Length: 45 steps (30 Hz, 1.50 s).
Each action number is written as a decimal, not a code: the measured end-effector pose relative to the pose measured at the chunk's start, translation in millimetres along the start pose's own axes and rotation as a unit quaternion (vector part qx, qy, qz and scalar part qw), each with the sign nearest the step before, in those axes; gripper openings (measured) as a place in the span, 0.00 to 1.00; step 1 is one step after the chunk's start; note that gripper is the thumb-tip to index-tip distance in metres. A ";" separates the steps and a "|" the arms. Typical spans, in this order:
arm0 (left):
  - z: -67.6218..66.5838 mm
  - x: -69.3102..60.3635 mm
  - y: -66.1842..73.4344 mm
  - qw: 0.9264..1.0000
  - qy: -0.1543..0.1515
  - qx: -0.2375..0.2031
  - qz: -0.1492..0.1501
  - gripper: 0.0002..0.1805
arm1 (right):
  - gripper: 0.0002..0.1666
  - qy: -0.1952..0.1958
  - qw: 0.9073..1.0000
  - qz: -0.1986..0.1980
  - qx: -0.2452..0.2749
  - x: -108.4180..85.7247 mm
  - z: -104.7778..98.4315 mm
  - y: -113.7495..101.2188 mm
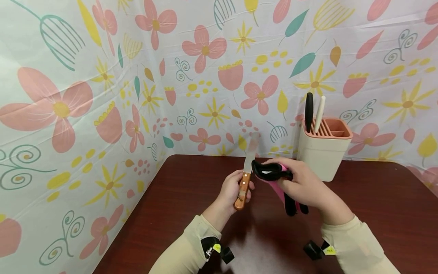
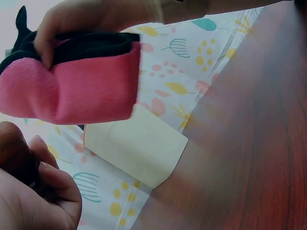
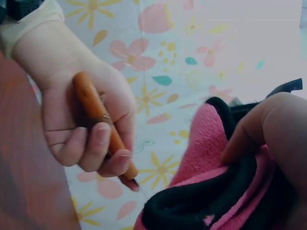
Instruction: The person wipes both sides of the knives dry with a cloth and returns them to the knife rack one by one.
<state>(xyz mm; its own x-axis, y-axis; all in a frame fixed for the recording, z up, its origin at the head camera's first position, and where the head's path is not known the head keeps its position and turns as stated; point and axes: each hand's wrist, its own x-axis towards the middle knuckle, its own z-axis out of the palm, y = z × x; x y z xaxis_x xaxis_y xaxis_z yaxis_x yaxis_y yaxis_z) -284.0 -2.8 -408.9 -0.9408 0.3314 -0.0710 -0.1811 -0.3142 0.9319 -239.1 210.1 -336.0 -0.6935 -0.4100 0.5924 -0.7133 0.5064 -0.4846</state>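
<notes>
My left hand (image 1: pixel 230 192) grips the riveted wooden handle of a knife (image 1: pixel 244 186), its flat metal blade pointing up and away over the table. In the right wrist view, the fingers of that left hand (image 3: pixel 91 120) curl round the handle (image 3: pixel 93 103). My right hand (image 1: pixel 304 182) holds a folded pink cloth with black edging (image 1: pixel 278 188), just right of the blade. The left wrist view shows the pink cloth (image 2: pixel 96 88) hanging in folds, pinched from above by the right hand (image 2: pixel 72 21). Whether cloth and blade touch, I cannot tell.
At the back right of the dark wooden table (image 1: pixel 376 205) stands a cream knife holder (image 1: pixel 319 156) with a pink slotted top. A black handle (image 1: pixel 309 112) and a white handle (image 1: pixel 319 114) stick up from it. Flower-patterned sheeting (image 1: pixel 212 87) hangs behind and to the left.
</notes>
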 end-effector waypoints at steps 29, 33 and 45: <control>6.7 -4.7 -0.6 0.998 -0.066 0.013 0.018 0.19 | 0.38 -0.047 0.960 0.105 -0.254 134.7 14.7 100.1; 7.2 -4.7 -1.9 0.997 -0.073 0.017 0.025 0.17 | 0.37 -0.034 0.958 0.109 -0.263 134.3 20.2 107.3; 6.8 -2.8 -1.9 0.997 -0.068 0.017 0.040 0.13 | 0.42 -0.084 0.967 0.137 -0.198 128.8 22.6 104.9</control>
<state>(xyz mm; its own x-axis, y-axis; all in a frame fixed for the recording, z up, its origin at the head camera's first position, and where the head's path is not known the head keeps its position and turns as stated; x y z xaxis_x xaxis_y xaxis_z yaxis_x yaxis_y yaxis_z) -279.1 2.9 -408.1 -0.9038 0.4249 0.0503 -0.0956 -0.3152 0.9442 -405.6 193.3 -325.1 -0.8811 -0.3208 0.3476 -0.4294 0.8506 -0.3036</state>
